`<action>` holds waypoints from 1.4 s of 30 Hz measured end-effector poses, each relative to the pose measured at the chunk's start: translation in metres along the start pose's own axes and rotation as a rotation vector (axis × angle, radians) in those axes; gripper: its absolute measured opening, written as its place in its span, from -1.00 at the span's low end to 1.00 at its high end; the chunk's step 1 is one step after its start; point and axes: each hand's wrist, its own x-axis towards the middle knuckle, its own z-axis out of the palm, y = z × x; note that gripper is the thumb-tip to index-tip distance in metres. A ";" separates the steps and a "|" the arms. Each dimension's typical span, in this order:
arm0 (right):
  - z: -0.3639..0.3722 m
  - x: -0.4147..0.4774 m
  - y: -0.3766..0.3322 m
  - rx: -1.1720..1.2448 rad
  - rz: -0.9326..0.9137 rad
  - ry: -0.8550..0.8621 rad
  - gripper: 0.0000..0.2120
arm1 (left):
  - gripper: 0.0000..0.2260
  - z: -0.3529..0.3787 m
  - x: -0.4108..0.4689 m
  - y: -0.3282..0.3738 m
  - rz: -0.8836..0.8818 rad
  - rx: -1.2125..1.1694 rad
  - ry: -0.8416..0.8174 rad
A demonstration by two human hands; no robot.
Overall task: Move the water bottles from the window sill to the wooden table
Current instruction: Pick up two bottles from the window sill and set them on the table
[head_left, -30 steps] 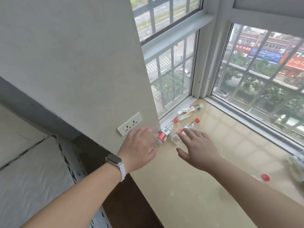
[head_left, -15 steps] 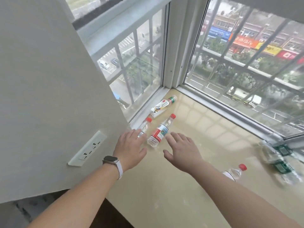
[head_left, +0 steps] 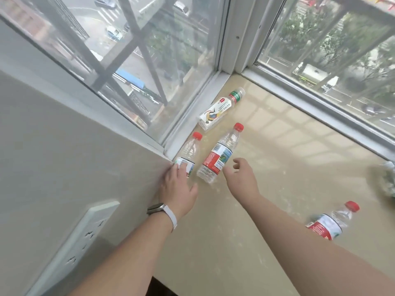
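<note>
Beige stone window sill [head_left: 245,210] holds every bottle in view; none is lifted yet, and the wooden worktop is out of view.
Both hands reach in with fingers spread, holding nothing: left hand [head_left: 178,186] touching the bottle by the wall [head_left: 188,151], right hand [head_left: 241,178] just beside the middle bottle [head_left: 220,154].

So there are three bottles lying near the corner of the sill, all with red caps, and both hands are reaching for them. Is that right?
Not all red. In the head view, two bottles have red caps, but the corner bottle wears a green neck band and no red cap. The left hand and right hand do reach toward them.
</note>
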 end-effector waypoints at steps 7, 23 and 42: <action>0.036 0.043 -0.001 0.272 0.214 0.012 -0.35 | -0.38 0.016 0.019 0.000 -0.037 -0.170 0.065; 0.036 0.062 -0.004 0.483 0.297 0.013 -0.63 | -0.64 0.012 0.048 0.012 -0.305 -0.454 -0.111; -0.073 -0.064 0.007 0.672 0.023 -0.178 -0.51 | -0.49 -0.062 -0.055 0.069 -0.058 -0.817 -0.074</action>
